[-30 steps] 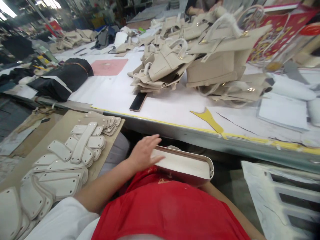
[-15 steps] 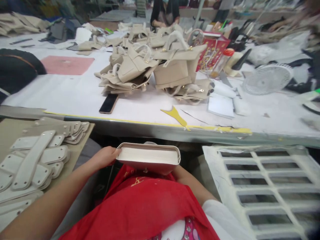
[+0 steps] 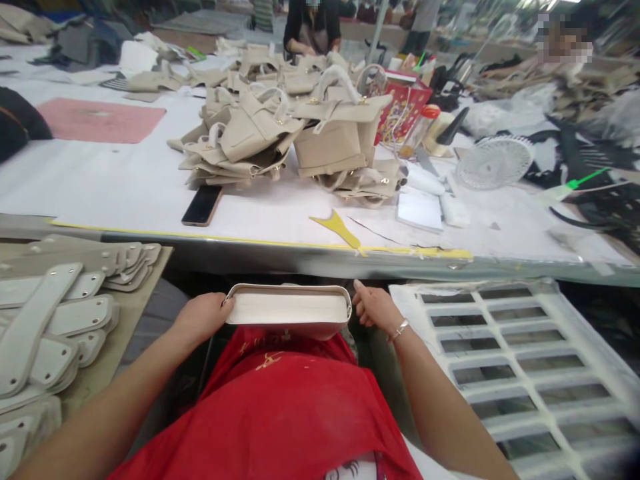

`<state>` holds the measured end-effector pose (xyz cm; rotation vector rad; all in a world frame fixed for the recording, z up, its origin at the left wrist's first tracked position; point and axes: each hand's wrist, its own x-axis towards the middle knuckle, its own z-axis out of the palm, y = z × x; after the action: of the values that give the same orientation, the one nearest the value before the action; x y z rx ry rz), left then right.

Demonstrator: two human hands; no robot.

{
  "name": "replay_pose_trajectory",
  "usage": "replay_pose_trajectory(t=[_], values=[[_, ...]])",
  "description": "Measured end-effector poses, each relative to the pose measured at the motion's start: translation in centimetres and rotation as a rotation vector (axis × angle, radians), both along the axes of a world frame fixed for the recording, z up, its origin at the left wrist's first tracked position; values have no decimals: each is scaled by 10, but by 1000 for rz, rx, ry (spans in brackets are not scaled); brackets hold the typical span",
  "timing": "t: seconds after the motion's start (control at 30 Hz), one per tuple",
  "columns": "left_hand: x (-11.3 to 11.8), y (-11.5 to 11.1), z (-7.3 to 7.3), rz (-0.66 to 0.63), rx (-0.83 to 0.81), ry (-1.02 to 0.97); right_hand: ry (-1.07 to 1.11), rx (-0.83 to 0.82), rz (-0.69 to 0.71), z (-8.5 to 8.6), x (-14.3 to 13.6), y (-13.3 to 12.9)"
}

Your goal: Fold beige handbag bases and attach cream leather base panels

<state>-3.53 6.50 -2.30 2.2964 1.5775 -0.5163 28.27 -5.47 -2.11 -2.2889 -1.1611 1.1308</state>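
Note:
A cream leather bag panel (image 3: 289, 309), curved up at both ends, rests flat over my red apron (image 3: 280, 400) just below the table edge. My left hand (image 3: 203, 317) grips its left end. My right hand (image 3: 375, 308), with a bracelet at the wrist, touches its right end with fingers bent; whether it grips is unclear. A stack of cream leather straps and tabs (image 3: 55, 313) lies on a cardboard sheet to my left.
The white table (image 3: 125, 180) carries a pile of beige handbags (image 3: 280, 133), a black phone (image 3: 203, 205), a yellow cut piece (image 3: 339, 229), a white fan (image 3: 494, 162) and a red bag (image 3: 403, 110). A white slatted crate (image 3: 505, 353) stands at my right. Other people work at the far side.
My left hand went from lying flat on the panel to gripping its left end. My right hand came out from under the panel to its right end. The view swung right.

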Motion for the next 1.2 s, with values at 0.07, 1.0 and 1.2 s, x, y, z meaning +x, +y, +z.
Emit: replay_pose_trajectory(t=[0.07,1.0,1.2], values=[[0,-1,2,-5,-2,-1,-228,-7,208,11,0,-2],[-17,6,-14,95,-146,-386,-751,-28,815,7,-27,-19],[-25,9,-19,143,-227,-489,-814,-131,848,12,-34,-21]])
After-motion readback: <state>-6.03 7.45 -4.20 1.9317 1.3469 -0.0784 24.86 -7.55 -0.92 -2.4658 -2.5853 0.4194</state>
